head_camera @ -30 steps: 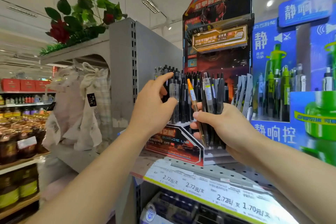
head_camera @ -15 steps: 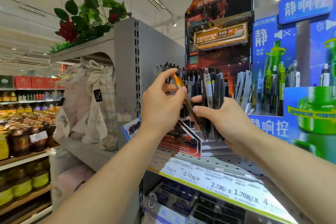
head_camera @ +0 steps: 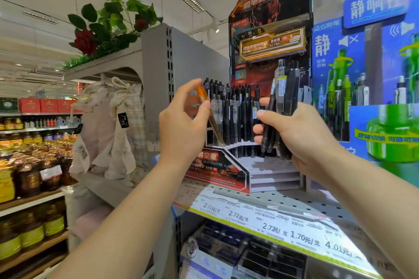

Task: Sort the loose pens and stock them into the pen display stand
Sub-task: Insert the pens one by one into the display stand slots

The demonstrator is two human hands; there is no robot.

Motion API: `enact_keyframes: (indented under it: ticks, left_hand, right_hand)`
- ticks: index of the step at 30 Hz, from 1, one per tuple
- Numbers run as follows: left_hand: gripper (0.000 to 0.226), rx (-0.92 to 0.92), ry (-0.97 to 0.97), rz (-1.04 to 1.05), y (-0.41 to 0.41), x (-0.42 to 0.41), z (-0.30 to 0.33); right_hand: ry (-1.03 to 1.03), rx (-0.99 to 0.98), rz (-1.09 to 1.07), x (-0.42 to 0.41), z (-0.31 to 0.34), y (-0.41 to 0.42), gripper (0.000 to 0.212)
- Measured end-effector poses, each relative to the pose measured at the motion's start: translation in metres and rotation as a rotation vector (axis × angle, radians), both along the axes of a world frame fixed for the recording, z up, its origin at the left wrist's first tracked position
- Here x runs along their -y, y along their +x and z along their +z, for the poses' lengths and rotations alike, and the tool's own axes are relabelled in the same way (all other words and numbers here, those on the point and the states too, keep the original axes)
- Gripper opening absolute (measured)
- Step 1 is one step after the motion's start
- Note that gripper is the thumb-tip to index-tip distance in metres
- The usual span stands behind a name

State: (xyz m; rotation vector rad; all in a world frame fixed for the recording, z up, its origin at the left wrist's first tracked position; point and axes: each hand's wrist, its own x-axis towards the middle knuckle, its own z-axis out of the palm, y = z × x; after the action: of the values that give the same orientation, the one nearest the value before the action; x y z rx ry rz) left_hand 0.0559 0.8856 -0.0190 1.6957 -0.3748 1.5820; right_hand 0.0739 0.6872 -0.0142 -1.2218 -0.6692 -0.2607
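The left hand (head_camera: 183, 127) pinches an orange-topped pen (head_camera: 208, 113) between thumb and fingers, its upper end by the fingertips and its clear barrel slanting down to the right, the tip reaching the leftmost slots of the pen display stand (head_camera: 267, 165). The right hand (head_camera: 297, 133) curls round a bundle of pens (head_camera: 282, 106), mostly black with one clear-barrelled pen among them, held upright just to the right of the stocked rows; the thumb lies across the front of the bundle.

Between the two hands, rows of black pens (head_camera: 235, 118) stand upright in the stand's rear tiers, while its white stepped front shows bare holes. The stand's tall red-and-black backboard (head_camera: 269, 18) rises behind them. It sits on a grey perforated shelf (head_camera: 294, 204) edged with a strip of price labels (head_camera: 283, 231). To the right stands a blue display with green pens (head_camera: 362, 79). To the left, cloth bags (head_camera: 118, 129) hang under a shelf topped with artificial roses (head_camera: 108, 27), and bottles (head_camera: 27, 176) fill farther shelves.
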Motion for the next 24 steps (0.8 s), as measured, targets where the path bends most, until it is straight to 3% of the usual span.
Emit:
enact_keyframes:
  ticks: [8, 12, 16, 20, 24]
  left_hand:
    - [0.059, -0.421, 0.337, 0.189, 0.005, 0.008, 0.017]
    - [0.064, -0.394, 0.292, 0.176, 0.005, 0.01, 0.014]
    - [0.054, -0.267, 0.14, -0.024, -0.002, 0.027, 0.007]
    - [0.043, -0.305, 0.052, -0.264, -0.006, 0.05, 0.009]
    - [0.042, -0.307, 0.007, -0.273, -0.003, 0.058, 0.011]
  right_hand:
    - [0.058, 0.027, -0.029, 0.008, 0.006, -0.001, 0.02]
    - [-0.002, 0.019, 0.0, 0.011, 0.006, -0.003, 0.018]
    - [-0.108, 0.044, -0.02, 0.009, 0.005, -0.005, 0.013]
    - [-0.225, 0.104, -0.016, 0.009, 0.002, -0.008, 0.005]
    - [-0.305, 0.112, -0.012, 0.013, 0.006, -0.01, 0.005]
